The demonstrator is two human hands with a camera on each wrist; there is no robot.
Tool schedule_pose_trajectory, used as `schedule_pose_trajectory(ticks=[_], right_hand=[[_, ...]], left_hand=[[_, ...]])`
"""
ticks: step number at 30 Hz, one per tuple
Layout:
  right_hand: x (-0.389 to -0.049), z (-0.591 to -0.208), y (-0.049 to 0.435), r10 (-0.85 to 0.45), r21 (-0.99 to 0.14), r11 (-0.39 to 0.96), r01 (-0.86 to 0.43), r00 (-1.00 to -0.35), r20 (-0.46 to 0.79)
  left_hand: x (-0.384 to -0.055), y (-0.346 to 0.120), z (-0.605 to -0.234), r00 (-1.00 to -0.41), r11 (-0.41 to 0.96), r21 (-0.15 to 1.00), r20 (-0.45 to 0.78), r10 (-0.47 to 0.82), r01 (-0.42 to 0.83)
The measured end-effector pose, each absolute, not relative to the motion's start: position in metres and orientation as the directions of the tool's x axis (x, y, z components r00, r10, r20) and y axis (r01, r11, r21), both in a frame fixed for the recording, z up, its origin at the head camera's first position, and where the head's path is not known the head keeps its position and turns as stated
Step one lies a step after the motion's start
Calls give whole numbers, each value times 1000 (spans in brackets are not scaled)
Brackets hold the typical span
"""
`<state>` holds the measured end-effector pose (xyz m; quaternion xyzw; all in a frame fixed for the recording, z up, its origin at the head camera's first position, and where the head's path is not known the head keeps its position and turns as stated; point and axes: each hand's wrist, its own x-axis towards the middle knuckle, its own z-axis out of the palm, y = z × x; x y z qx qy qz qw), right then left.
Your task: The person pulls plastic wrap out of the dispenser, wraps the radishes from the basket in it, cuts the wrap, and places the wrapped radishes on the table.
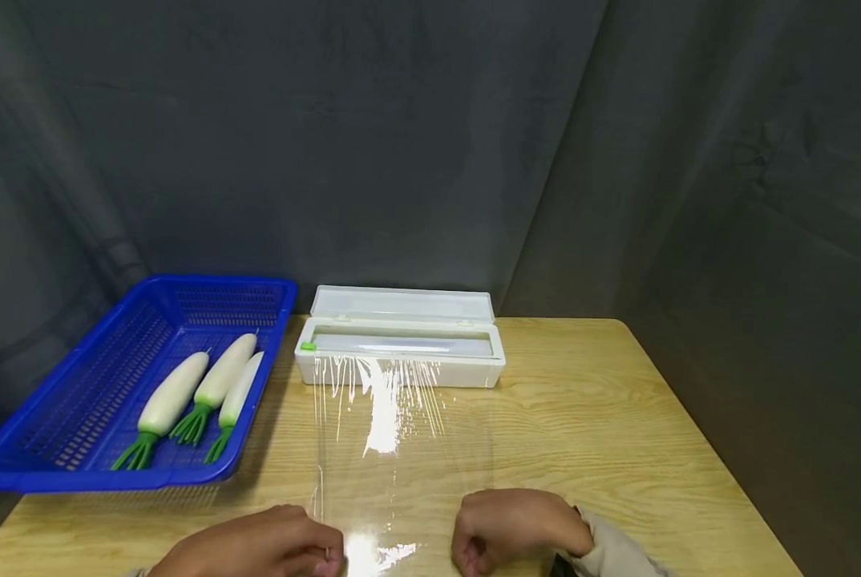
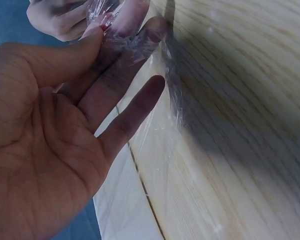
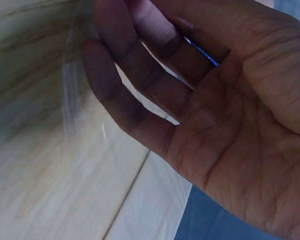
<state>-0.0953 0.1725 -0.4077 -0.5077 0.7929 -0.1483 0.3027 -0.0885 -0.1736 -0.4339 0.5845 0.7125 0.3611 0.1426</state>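
Note:
A sheet of clear cling film [image 1: 394, 481] stretches from the white dispenser box [image 1: 466, 373] toward the near side of the table. My left hand [image 1: 268, 545] pinches its near left corner; in the left wrist view the film [image 2: 140, 47] bunches at the thumb and forefinger, the other fingers fairly straight. At the near right edge my right hand [image 1: 513, 525] holds the film with bent fingers, though the thumb's contact is partly hidden in the right wrist view. The box's lid [image 1: 402, 303] stands raised, showing the roll [image 1: 402, 344] inside.
To the left, a blue plastic basket [image 1: 149, 479] holds three white radishes [image 1: 175, 394] with green stems. A small green slider [image 1: 308, 346] sits on the box's left end. Dark grey curtains [image 1: 373, 144] hang behind and beside the wooden table [image 1: 604, 433].

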Motion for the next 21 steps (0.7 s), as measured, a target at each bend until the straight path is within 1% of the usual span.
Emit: schedule_pose_trajectory(ticks=[6,8,10,12,15,18,21], right_hand=[[-96,-409,172,-895,-563,441,-699,-297,-333],[-96,-409,172,-890,-550,451,-703,-306,-339],[-95,-409,171,-886,-541,459,-705,-315,-342],[-94,-409,171,-884,-508,460,-728,-325,-335],[-93,-408,170,-872,-507,483,-714,-337,-355],[-92,-407,170,-861,-516,502,-694,-345,-373],[-91,-406,171,-864,-520,498,-694,-346,-366]], left_hand=[[-84,-174,-430,-309,103,681,187,933,725],[-83,-177,-431,-298,80,654,229,926,752],[-79,-182,-435,-282,44,584,323,903,811],[-74,-189,-439,-282,29,521,414,866,853],[-65,-197,-441,-302,40,471,496,814,881],[-58,-200,-439,-347,62,513,481,805,856],[-52,-200,-435,-409,112,565,434,803,818]])
